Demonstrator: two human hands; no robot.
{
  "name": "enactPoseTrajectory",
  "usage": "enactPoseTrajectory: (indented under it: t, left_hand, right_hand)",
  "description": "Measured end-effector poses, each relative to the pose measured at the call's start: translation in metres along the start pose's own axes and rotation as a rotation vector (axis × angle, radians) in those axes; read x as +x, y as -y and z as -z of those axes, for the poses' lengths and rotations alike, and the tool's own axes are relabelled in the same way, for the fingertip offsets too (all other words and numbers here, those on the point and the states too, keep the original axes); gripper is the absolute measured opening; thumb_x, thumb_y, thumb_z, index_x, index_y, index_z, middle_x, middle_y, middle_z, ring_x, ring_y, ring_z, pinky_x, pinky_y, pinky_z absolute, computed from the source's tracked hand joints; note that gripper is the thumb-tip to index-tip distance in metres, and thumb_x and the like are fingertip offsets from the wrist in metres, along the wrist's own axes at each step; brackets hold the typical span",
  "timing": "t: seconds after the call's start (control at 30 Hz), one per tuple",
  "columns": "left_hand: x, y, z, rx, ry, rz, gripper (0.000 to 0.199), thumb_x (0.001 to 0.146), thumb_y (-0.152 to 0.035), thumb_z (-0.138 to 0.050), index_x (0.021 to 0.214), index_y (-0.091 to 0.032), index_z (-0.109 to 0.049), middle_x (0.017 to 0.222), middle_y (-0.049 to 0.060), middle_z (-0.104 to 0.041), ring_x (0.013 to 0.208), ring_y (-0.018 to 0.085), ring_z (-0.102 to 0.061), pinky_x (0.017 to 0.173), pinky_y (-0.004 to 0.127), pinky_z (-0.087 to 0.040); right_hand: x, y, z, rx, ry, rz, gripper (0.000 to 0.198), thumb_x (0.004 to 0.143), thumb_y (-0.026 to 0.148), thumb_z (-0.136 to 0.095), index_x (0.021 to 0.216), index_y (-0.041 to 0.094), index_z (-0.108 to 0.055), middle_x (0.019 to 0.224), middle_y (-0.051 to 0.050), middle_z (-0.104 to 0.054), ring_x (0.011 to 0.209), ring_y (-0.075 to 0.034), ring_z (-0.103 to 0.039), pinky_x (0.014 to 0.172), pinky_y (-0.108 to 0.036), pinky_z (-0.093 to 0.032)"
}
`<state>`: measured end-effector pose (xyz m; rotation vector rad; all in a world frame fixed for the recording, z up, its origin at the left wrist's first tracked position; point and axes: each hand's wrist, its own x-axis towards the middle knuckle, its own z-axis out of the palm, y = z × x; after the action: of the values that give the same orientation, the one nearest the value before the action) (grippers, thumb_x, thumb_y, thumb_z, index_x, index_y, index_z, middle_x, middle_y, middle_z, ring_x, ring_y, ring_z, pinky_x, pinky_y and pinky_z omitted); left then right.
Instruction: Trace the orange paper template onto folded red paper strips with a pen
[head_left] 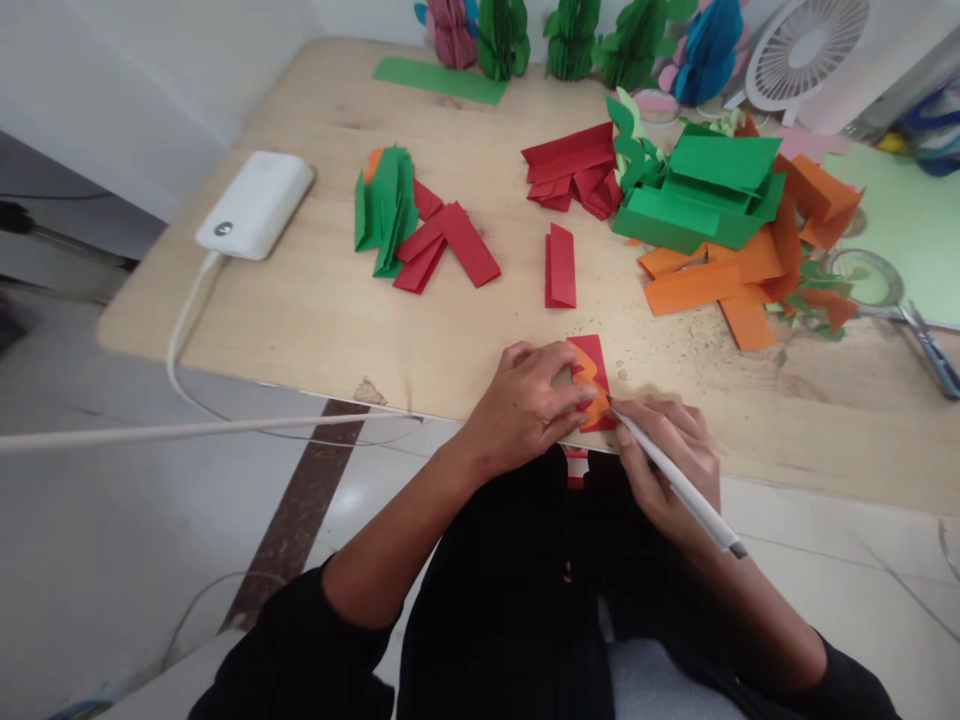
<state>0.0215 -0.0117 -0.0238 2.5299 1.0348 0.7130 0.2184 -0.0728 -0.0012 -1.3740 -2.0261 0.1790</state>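
At the table's front edge lies a folded red paper piece [590, 350] with an orange paper cutout [599, 408] on top. The cutout has a curved outline. My left hand [534, 393] presses the cutout down onto the red paper with bent fingertips, covering its left part. Closed around a white pen [679, 482], my right hand [671, 455] rests at the right side of the red paper. The pen's tip meets the cutout's right edge; its dark end points toward my body. Just beyond my hands lies another folded red strip [560, 266].
Green folded papers [386, 212] and red strips [466, 243] lie left of centre. At right are green [705, 190] and orange [694, 287] paper piles, a tape roll [889, 280] and a cutter [930, 350]. A white power bank [255, 205] with a cable sits left; a fan [810, 50] stands behind.
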Motion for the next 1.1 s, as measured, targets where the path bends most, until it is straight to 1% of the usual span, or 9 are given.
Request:
enactPoseTrajectory:
  t: [0.17,0.27,0.4,0.47,0.53,0.63,0.73,1.1]
  left_hand:
    - [0.0022,-0.0042,0.0035,-0.005,0.031,0.024,0.021,0.095,-0.035,-0.051,0.106,-0.026,-0.066,0.125,0.008,-0.054,0.114,0.022,-0.053,0.099,0.042,-0.029]
    - [0.0044,-0.0074,0.0047,0.004,0.037,0.041,0.018,0.094,-0.034,-0.053,0.103,-0.025,-0.067,0.122,0.009,-0.055,0.113,0.023,-0.053,0.098,0.043,-0.029]
    - [0.0055,-0.0086,0.0036,0.018,0.043,0.062,0.016,0.093,-0.034,-0.056,0.102,-0.026,-0.067,0.121,0.008,-0.055,0.114,0.023,-0.052,0.098,0.043,-0.029]
    - [0.005,-0.008,0.0029,0.01,0.036,0.059,0.016,0.093,-0.034,-0.057,0.103,-0.026,-0.066,0.122,0.007,-0.055,0.115,0.023,-0.052,0.098,0.042,-0.028]
    - [0.0043,-0.0073,0.0025,-0.002,0.028,0.054,0.015,0.092,-0.034,-0.059,0.103,-0.026,-0.066,0.122,0.007,-0.055,0.115,0.023,-0.052,0.098,0.042,-0.028]
    - [0.0035,-0.0068,0.0026,-0.011,0.021,0.053,0.015,0.091,-0.033,-0.06,0.103,-0.026,-0.066,0.122,0.007,-0.055,0.115,0.023,-0.052,0.098,0.042,-0.028]
    - [0.0034,-0.007,0.0028,-0.008,0.031,0.061,0.015,0.091,-0.032,-0.06,0.103,-0.026,-0.066,0.123,0.007,-0.055,0.116,0.023,-0.052,0.099,0.041,-0.027]
    - [0.0036,-0.0079,0.0035,-0.018,0.025,0.066,0.014,0.09,-0.032,-0.061,0.102,-0.025,-0.066,0.123,0.008,-0.055,0.117,0.023,-0.052,0.099,0.042,-0.028]
  right_hand:
    - [-0.0001,-0.0008,-0.0005,-0.029,-0.001,0.043,0.024,0.085,0.013,-0.06,0.107,0.02,-0.063,0.087,-0.004,-0.074,0.079,-0.02,-0.067,0.075,-0.036,-0.045]
    - [0.0,-0.0015,-0.0009,-0.035,-0.011,0.055,0.023,0.085,0.013,-0.06,0.106,0.019,-0.064,0.085,-0.004,-0.073,0.077,-0.02,-0.066,0.074,-0.036,-0.045]
    - [0.0004,-0.0003,0.0009,0.015,-0.003,-0.006,0.021,0.087,0.016,-0.058,0.106,0.023,-0.063,0.088,-0.003,-0.074,0.078,-0.019,-0.066,0.074,-0.037,-0.046]
    - [0.0007,0.0014,0.0029,0.075,0.006,-0.053,0.018,0.088,0.018,-0.057,0.103,0.024,-0.064,0.09,-0.003,-0.074,0.078,-0.019,-0.066,0.075,-0.037,-0.047]
    - [0.001,0.0034,0.0045,0.121,0.016,-0.079,0.013,0.088,0.019,-0.057,0.098,0.024,-0.064,0.087,-0.002,-0.073,0.075,-0.018,-0.065,0.073,-0.036,-0.047]
    - [0.0016,0.0062,0.0045,0.113,0.031,-0.088,0.006,0.088,0.02,-0.057,0.089,0.024,-0.062,0.077,0.0,-0.07,0.068,-0.016,-0.061,0.067,-0.034,-0.046]
    - [0.0022,0.0078,0.0022,0.087,0.031,-0.098,0.005,0.087,0.021,-0.056,0.083,0.024,-0.059,0.071,0.0,-0.067,0.065,-0.016,-0.06,0.064,-0.033,-0.045]
    - [0.0025,0.0076,-0.0027,0.074,0.021,-0.082,0.006,0.086,0.021,-0.057,0.081,0.024,-0.058,0.069,0.001,-0.066,0.064,-0.015,-0.059,0.066,-0.033,-0.046]
